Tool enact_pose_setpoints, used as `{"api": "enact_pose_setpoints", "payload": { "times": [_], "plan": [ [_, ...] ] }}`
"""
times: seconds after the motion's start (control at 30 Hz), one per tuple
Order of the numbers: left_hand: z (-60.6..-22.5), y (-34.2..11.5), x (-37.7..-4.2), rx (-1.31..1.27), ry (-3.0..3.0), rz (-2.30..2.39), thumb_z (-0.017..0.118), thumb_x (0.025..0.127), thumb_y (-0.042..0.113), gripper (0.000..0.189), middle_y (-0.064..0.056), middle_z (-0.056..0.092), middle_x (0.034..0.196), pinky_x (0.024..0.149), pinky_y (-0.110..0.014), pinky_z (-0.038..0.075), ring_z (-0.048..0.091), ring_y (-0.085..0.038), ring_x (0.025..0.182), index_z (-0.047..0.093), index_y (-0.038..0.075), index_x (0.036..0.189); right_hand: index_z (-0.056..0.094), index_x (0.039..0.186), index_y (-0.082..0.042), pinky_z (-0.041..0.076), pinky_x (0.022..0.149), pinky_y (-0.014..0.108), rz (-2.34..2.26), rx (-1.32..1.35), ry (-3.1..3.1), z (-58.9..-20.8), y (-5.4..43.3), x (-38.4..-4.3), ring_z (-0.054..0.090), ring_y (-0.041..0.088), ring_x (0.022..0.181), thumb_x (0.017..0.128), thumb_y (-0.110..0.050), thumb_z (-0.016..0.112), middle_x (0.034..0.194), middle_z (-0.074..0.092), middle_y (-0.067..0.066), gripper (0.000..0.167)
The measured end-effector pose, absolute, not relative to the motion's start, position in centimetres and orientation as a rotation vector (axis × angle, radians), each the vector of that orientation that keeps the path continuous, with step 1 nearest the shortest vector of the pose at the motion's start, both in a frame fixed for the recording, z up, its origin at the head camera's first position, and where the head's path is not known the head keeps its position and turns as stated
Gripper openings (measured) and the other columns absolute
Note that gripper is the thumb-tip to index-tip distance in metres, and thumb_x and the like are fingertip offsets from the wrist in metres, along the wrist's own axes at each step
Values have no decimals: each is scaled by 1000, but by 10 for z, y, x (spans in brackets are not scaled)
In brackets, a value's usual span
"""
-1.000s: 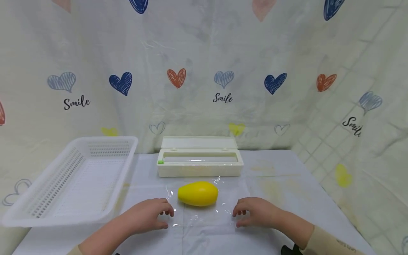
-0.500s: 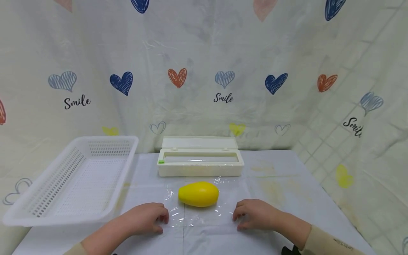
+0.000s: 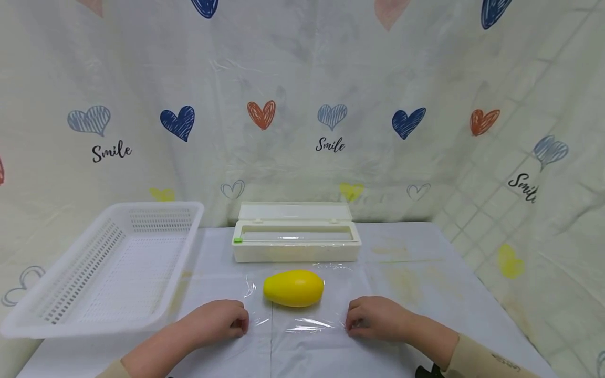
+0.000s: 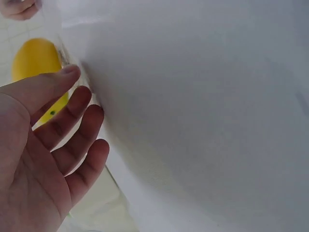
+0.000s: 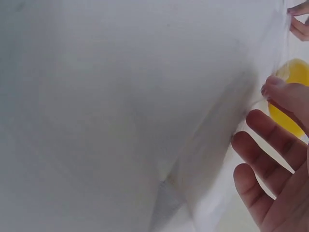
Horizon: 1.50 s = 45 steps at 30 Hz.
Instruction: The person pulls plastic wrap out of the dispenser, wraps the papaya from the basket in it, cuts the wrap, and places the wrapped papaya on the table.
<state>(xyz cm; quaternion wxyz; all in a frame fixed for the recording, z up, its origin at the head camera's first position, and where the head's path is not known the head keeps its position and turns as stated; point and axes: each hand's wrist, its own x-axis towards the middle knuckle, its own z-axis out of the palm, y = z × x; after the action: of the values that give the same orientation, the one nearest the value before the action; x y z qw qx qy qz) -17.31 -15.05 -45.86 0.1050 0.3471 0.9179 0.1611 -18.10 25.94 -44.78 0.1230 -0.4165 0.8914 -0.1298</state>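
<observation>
A sheet of clear cling film (image 3: 309,325) lies over the white-covered table, showing mainly by its glints. On it rests a smooth, oblong yellow fruit (image 3: 293,288), with a small green spot on one end in the left wrist view. My left hand (image 3: 215,323) pinches the film's near left corner between thumb and forefinger; the other fingers (image 4: 87,162) are loosely bent. At the near right corner, my right hand (image 3: 378,318) pinches the film the same way, its thumb (image 5: 285,94) toward the fruit. Bright streaks run across the film between the hands.
Behind the fruit stands a white cling film dispenser (image 3: 296,253), lid raised, with a green slider (image 3: 238,240) at its left end. A white perforated plastic basket (image 3: 172,294) sits on the left. A curtain printed with hearts (image 3: 283,163) hangs behind the table.
Both hands have closed their fingers on the film's near corners, the left drawing back slightly toward the left. The near part of the film now looks tauter. The fruit stays put.
</observation>
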Motion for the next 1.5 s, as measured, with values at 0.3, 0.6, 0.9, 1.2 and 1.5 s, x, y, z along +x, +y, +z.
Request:
{"api": "enact_pose_setpoints", "payload": {
  "times": [0.3,0.6,0.9,1.2,1.5],
  "plan": [
    [-446,-155,-168,906,2850,584,67,91,16,15,20,52,90,76,-29,50,54,-5,84,62,28,86,71,93,-26,51,78,23,-485,-1264,2664,-435,263,-180,58,2,85,96,-33,67,92,58,-22,9],
    [-434,-149,-170,794,2968,738,66,92,14,10,19,53,94,81,-29,51,58,-11,91,63,23,92,70,92,-25,52,73,25,-659,-1222,2727,-424,265,-186,60,12,85,96,-26,67,93,59,-22,4],
    [-429,-132,-186,446,2994,916,60,96,19,4,13,56,96,77,-31,49,59,-17,94,62,21,94,65,91,-27,51,70,31,-856,-1093,2797,-413,266,-207,56,9,82,94,-20,70,87,59,-18,8],
    [-426,-130,-203,307,2985,1001,58,97,20,7,6,60,98,73,-33,47,57,-16,88,64,17,98,69,94,-14,49,75,30,-979,-847,2819,-407,263,-231,57,11,86,96,-19,67,88,62,-10,6],
    [-428,-129,-220,205,2933,1030,55,99,22,10,3,61,98,73,-34,47,56,-17,88,63,16,99,66,96,-10,47,79,36,-1041,-627,2826,-410,252,-251,55,18,88,98,-17,63,92,64,1,8]
  ]
}}
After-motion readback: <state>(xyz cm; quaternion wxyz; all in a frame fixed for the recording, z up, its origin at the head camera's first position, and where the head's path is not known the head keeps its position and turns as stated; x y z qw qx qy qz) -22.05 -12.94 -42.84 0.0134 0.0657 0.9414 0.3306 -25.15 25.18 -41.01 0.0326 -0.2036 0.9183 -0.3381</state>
